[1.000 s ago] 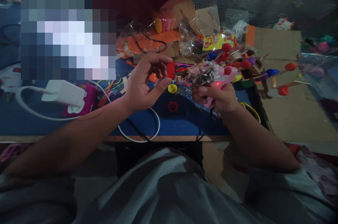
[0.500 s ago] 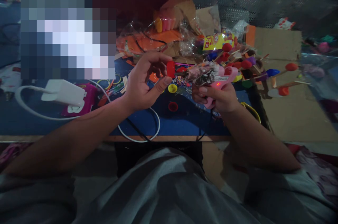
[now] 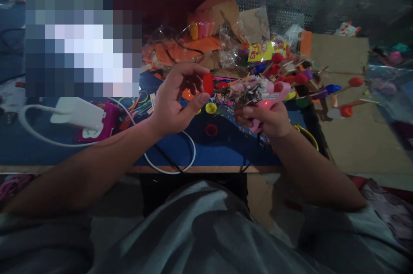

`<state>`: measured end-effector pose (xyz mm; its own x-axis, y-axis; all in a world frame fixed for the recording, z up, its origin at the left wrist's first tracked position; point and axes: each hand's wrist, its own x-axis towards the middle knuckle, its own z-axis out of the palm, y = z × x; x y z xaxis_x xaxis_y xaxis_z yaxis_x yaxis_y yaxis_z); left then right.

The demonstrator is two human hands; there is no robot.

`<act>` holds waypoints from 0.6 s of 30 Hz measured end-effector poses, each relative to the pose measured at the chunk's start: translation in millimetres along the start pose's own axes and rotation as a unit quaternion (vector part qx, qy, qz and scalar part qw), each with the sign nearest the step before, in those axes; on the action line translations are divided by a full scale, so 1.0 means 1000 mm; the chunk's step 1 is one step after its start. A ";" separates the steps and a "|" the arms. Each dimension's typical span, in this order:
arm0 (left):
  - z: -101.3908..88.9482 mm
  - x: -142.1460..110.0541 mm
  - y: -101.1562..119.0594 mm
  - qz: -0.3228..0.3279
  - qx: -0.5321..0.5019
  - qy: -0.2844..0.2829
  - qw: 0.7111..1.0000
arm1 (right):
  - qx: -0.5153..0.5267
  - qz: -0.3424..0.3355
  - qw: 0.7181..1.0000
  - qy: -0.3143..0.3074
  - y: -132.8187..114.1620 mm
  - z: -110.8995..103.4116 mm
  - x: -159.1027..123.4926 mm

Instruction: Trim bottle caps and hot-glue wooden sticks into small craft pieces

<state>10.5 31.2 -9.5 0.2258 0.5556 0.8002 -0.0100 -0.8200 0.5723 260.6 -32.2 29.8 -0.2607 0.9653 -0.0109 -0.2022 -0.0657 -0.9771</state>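
Cap (image 3: 208,84), red, between the hands, pinched by thumb and curled fingers of the left hand (image 3: 171,102); right hand (image 3: 272,120), apart from it, wrapped around a pink glue gun (image 3: 263,93) aimed at the cap. Below: yellow cap (image 3: 211,108).

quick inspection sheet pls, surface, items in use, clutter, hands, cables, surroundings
Surface: blue tabletop, small scraps scattered
Things in use: red cap; pink glue gun, red light lit, nozzle toward cap, contact unclear
Clutter: yellow cap, dark red cap, coloured balls on sticks
Hands: left hand pinches red cap; right hand grips glue gun
Cables: white cable looped near front edge, black cable close by
Surroundings: mesh panel behind, cardboard at right
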 end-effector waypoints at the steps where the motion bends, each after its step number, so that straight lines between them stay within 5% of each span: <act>1: 0.000 0.000 -0.001 -0.002 0.003 0.000 1.000 | 0.000 -0.001 1.000 -0.001 0.000 0.000 0.000; 18: -0.001 0.000 -0.003 -0.008 0.001 0.001 1.000 | 0.009 -0.001 1.000 -0.007 0.001 -0.001 0.001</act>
<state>9.3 34.2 -11.1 0.2242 0.5682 0.7918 -0.0053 -0.8117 0.5840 260.5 -31.3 28.3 -0.2740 0.9617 -0.0049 -0.2201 -0.0677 -0.9731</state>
